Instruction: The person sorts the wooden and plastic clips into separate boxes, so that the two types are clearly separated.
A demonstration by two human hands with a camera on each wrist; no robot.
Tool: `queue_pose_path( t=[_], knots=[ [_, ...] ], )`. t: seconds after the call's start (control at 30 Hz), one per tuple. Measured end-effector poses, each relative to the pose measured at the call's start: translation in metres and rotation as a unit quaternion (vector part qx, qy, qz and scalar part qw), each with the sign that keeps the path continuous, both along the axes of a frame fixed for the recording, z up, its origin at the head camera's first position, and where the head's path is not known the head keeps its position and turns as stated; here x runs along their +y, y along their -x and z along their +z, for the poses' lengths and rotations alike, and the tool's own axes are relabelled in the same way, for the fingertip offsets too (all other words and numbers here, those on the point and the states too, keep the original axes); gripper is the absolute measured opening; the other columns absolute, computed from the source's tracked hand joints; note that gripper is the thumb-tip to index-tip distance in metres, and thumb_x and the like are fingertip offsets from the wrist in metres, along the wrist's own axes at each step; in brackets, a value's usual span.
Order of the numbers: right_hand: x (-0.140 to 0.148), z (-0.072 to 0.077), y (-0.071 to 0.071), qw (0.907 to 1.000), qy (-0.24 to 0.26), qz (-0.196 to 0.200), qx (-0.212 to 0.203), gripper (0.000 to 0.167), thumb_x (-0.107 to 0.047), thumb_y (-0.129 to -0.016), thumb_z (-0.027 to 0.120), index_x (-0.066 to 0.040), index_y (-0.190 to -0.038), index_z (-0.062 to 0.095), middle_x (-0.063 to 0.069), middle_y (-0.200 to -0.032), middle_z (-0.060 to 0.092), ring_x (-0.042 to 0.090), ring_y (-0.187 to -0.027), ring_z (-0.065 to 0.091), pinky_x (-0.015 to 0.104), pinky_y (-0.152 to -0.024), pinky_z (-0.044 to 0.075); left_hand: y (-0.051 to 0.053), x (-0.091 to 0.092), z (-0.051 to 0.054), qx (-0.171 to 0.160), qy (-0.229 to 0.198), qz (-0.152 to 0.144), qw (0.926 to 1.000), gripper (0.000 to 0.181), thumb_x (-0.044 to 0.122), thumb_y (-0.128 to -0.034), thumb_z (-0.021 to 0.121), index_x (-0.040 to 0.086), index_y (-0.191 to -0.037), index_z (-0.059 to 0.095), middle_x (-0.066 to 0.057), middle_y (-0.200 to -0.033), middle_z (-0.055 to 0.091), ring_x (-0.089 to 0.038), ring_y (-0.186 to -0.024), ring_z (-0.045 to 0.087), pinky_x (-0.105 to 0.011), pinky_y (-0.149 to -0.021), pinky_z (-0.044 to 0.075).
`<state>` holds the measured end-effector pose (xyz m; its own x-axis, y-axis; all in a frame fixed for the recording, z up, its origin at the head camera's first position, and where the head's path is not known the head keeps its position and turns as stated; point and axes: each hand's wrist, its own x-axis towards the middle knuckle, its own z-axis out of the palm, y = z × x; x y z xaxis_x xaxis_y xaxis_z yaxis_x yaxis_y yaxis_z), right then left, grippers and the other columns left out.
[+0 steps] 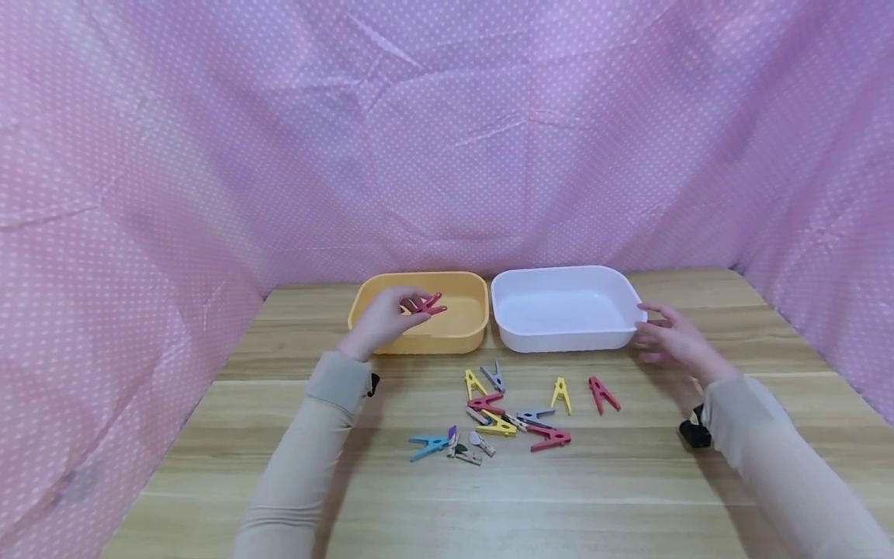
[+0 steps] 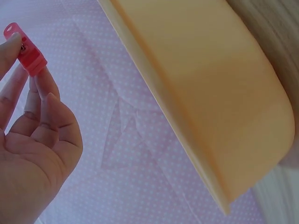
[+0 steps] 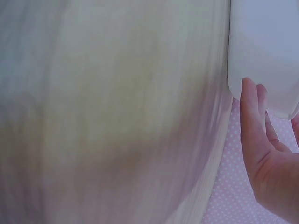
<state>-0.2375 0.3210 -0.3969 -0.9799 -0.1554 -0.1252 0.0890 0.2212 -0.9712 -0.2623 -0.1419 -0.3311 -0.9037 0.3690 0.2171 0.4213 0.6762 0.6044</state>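
Note:
My left hand (image 1: 386, 316) pinches a red plastic clothespin (image 1: 431, 305) between thumb and fingertips, over the yellow-orange basin (image 1: 447, 344). In the left wrist view the clothespin (image 2: 27, 52) is seen end-on, apart from the basin wall (image 2: 210, 88). At the right end of the white basin (image 1: 559, 341) is my right hand (image 1: 672, 338), its fingertips at the rim. The right wrist view has its fingers (image 3: 251, 109) fairly straight along the basin's outer side; whether they press on it I cannot tell.
Several loose clothespins lie in front of the basins: a blue one (image 1: 428, 446), yellow ones (image 1: 561, 393), red ones (image 1: 602, 394), grey ones (image 1: 494, 378) and small wooden ones (image 1: 482, 443). A pink dotted cloth (image 1: 447, 155) hangs behind the wooden table (image 1: 559, 505).

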Motion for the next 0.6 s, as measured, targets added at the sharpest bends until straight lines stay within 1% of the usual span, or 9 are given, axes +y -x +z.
queue_pose_path(
  t=[0.03, 0.07, 0.1, 0.13, 0.23, 0.4, 0.6],
  knots=[
    [-0.0015, 0.0012, -0.0007, 1.0000, -0.006, -0.004, -0.002, 0.062, -0.026, -0.095, 0.057, -0.001, -0.141, 0.023, 0.025, -0.121, 0.047, 0.005, -0.083, 0.063, 0.035, -0.074, 0.057, 0.0008, 0.0003, 0.0004, -0.001, 0.002, 0.001, 1.0000, 0.025, 0.013, -0.0847, 0.071, 0.003, -0.107, 0.068, -0.009, -0.091, 0.068, -0.021, -0.083, 0.060, -0.026, -0.067, 0.047],
    [-0.0031, 0.0024, -0.0016, 0.9999, -0.012, -0.006, -0.003, 0.059, -0.024, -0.097, 0.054, -0.001, -0.141, 0.022, 0.031, -0.125, 0.043, 0.004, -0.083, 0.062, 0.036, -0.075, 0.057, 0.0016, 0.0003, 0.0006, -0.002, 0.004, 0.003, 1.0000, 0.025, 0.014, -0.0848, 0.071, 0.004, -0.107, 0.068, -0.009, -0.091, 0.068, -0.021, -0.083, 0.060, -0.026, -0.067, 0.047],
    [-0.0048, 0.0037, -0.0025, 0.9998, -0.014, -0.009, -0.005, 0.057, -0.023, -0.097, 0.052, -0.001, -0.141, 0.022, 0.035, -0.129, 0.038, 0.004, -0.083, 0.062, 0.036, -0.075, 0.057, 0.0027, 0.0002, 0.0008, -0.003, 0.007, 0.005, 1.0000, 0.024, 0.014, -0.0848, 0.071, 0.004, -0.107, 0.069, -0.008, -0.091, 0.068, -0.021, -0.083, 0.060, -0.027, -0.067, 0.047],
    [-0.0066, 0.0050, -0.0036, 0.9995, -0.029, -0.006, -0.003, 0.059, -0.023, -0.098, 0.050, 0.000, -0.142, 0.018, 0.040, -0.133, 0.030, 0.003, -0.084, 0.061, 0.036, -0.077, 0.057, 0.0033, 0.0000, 0.0007, -0.002, 0.010, 0.006, 0.9999, 0.024, 0.015, -0.0848, 0.071, 0.004, -0.106, 0.069, -0.008, -0.092, 0.068, -0.021, -0.083, 0.060, -0.027, -0.068, 0.048],
    [-0.0083, 0.0064, -0.0042, 0.9996, -0.027, -0.006, -0.009, 0.056, -0.022, -0.099, 0.048, -0.001, -0.142, 0.019, 0.042, -0.139, 0.022, 0.002, -0.084, 0.060, 0.036, -0.078, 0.057, 0.0052, -0.0012, 0.0013, 0.001, 0.020, 0.007, 0.9998, 0.022, 0.015, -0.0847, 0.071, 0.006, -0.104, 0.069, -0.008, -0.094, 0.069, -0.021, -0.084, 0.061, -0.029, -0.070, 0.049],
    [-0.0081, 0.0066, -0.0039, 0.9995, -0.029, -0.005, -0.011, 0.058, -0.022, -0.099, 0.047, 0.000, -0.143, 0.016, 0.042, -0.139, 0.022, 0.002, -0.084, 0.060, 0.036, -0.078, 0.057, 0.0080, -0.0034, 0.0036, 0.006, 0.042, 0.003, 0.9991, 0.023, 0.012, -0.0838, 0.072, 0.006, -0.106, 0.069, -0.008, -0.095, 0.069, -0.021, -0.082, 0.060, -0.030, -0.070, 0.049],
    [-0.0068, 0.0073, -0.0035, 0.9993, -0.035, -0.003, -0.013, 0.061, -0.023, -0.099, 0.047, 0.001, -0.144, 0.013, 0.042, -0.138, 0.022, 0.002, -0.085, 0.060, 0.037, -0.079, 0.056, 0.0099, -0.0051, 0.0051, 0.016, 0.050, -0.004, 0.9986, 0.024, 0.011, -0.0822, 0.073, 0.005, -0.105, 0.069, -0.008, -0.093, 0.069, -0.020, -0.079, 0.059, -0.030, -0.070, 0.049]
  ],
)
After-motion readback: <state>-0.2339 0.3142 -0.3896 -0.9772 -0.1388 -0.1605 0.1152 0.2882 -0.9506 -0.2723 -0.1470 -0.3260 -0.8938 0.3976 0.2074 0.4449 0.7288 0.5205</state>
